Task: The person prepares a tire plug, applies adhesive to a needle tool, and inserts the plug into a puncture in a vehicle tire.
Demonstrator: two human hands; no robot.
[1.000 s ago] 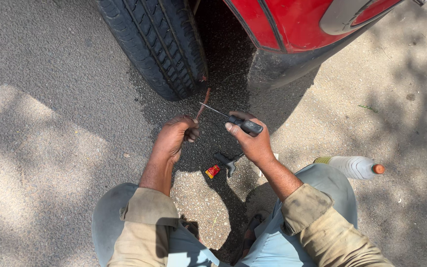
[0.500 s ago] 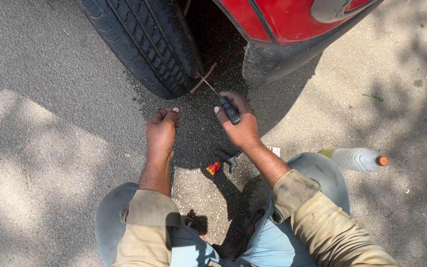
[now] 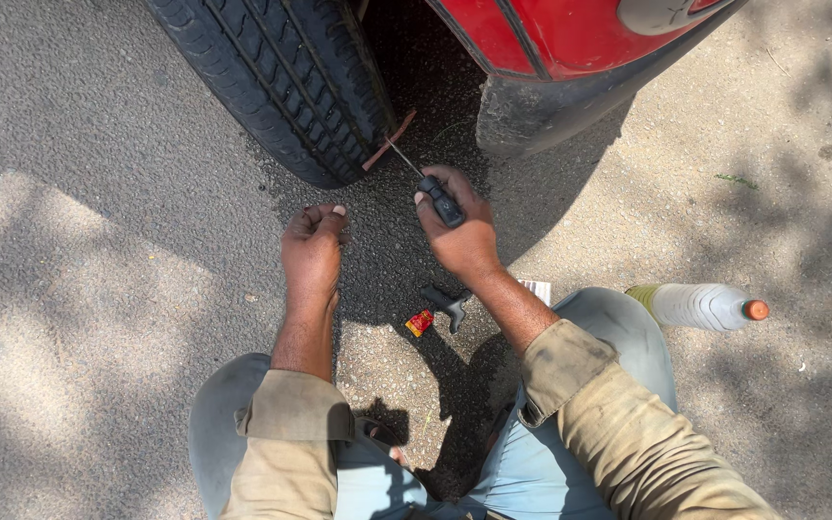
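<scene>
My right hand (image 3: 462,231) clamped on black tool handle (image 3: 442,201) — thin shaft runs up to tyre (image 3: 281,82) tread, brown repair strip (image 3: 389,141) at its tip, against tread. My left hand (image 3: 312,250) just below tyre, fingers curled together, holding nothing I can make out. Second black tool (image 3: 447,304) and small red-yellow tube (image 3: 420,323) lie on asphalt (image 3: 79,289) below tyre, between my forearms. Plastic bottle (image 3: 700,305), orange cap, lies well right of tyre — beside my right knee.
</scene>
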